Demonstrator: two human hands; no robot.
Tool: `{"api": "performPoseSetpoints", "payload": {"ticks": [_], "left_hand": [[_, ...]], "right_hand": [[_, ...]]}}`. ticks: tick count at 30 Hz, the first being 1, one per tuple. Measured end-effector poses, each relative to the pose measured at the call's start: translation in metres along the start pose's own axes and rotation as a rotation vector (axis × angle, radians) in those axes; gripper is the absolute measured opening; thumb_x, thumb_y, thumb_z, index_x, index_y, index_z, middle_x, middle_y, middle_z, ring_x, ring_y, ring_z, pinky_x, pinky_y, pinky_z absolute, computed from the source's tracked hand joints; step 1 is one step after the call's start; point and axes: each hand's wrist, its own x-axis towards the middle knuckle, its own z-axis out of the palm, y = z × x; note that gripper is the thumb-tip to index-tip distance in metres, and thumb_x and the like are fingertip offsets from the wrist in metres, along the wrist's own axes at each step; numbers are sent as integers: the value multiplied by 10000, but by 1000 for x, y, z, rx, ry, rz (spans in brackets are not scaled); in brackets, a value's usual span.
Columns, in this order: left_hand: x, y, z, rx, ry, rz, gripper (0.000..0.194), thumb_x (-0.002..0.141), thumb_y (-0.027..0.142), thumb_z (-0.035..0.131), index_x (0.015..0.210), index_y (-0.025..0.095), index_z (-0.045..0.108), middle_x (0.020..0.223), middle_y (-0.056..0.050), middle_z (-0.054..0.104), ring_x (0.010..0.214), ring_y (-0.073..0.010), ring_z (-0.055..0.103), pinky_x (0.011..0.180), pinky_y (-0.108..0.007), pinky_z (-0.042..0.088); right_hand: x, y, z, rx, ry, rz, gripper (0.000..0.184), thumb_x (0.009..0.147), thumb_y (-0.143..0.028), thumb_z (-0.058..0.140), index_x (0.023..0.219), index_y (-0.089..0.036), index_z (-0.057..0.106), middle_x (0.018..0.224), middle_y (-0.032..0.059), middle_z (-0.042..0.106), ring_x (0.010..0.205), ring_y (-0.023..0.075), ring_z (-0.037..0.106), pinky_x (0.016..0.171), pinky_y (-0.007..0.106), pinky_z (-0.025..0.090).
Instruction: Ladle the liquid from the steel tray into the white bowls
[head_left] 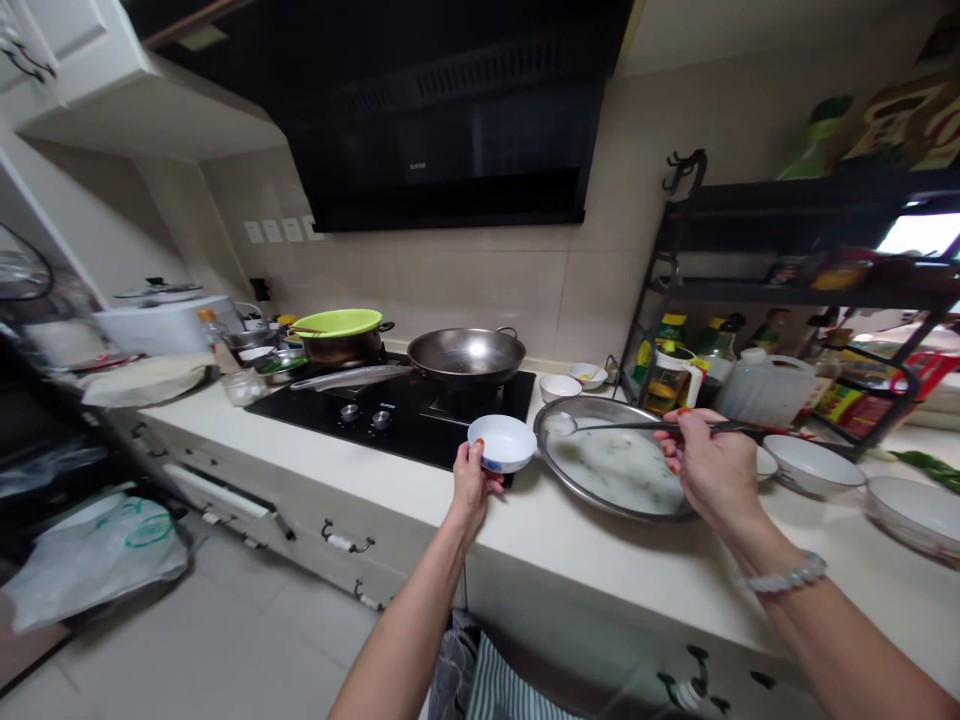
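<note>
My left hand grips a small white bowl by its side, thumb at the rim, just left of a wide metal basin. Whitish liquid with darker bits fills much of that basin. Closed around the dark handle of a ladle, my right hand is over the basin's right side. The ladle's round head is at the basin's left, over the liquid. Whether the small bowl holds anything is hard to make out.
A wok rests on the black stove, its long handle pointing left. Behind it is a pot topped by a green basin. White bowls line the counter at right, below a rack with bottles. A range hood hangs above.
</note>
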Motion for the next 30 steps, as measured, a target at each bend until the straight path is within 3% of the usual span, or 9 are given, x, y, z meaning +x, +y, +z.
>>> {"api": "performPoseSetpoints", "payload": {"ticks": [6,14,21,23,26,28,30], "left_hand": [[-1,2,0,8,0,-3,475,726,578,606,950,197,430,659,40,530,381,-82,531,288,-160,384],[-3,5,1,13,-5,-26,458,727,573,603,920,202,415,640,45,520,391,-90,539,292,-159,379],[-3,2,-2,10,-20,-43,455,732,567,593,924,194,417,650,37,528,398,-91,543,304,-161,384],[-3,1,-3,3,-28,-42,463,729,565,600,937,194,417,647,35,533,403,-95,547,307,-164,391],[-4,1,-5,-4,-43,-37,478,724,568,610,947,194,414,651,30,542,405,-102,553,309,-171,402],[-4,0,-6,-9,-50,-35,485,722,570,614,953,193,414,665,23,553,406,-104,556,311,-176,410],[-4,0,-7,-9,-55,-36,486,723,568,616,957,192,415,673,20,557,407,-103,558,313,-175,413]], "right_hand": [[-6,3,18,-49,-103,-76,204,739,-408,648,710,-215,591,506,15,560,392,120,483,280,208,338],[-34,17,31,-194,-377,-251,314,806,-506,583,881,-203,622,530,-7,552,475,147,566,356,216,408],[-54,19,20,-291,-622,-629,167,832,-349,584,869,-224,687,728,50,649,619,166,606,576,298,513],[-54,19,17,-249,-576,-564,181,834,-362,584,896,-219,677,711,42,645,555,152,586,519,288,503],[-47,19,6,-171,-335,-372,243,849,-422,564,931,-203,628,621,12,606,449,129,540,407,252,452],[-39,19,-5,-157,-185,-322,285,835,-472,567,908,-198,602,564,-2,571,458,138,551,393,242,442],[-31,18,-19,-198,-125,-313,316,805,-506,586,884,-200,594,546,-1,558,461,144,552,378,236,431]]}}
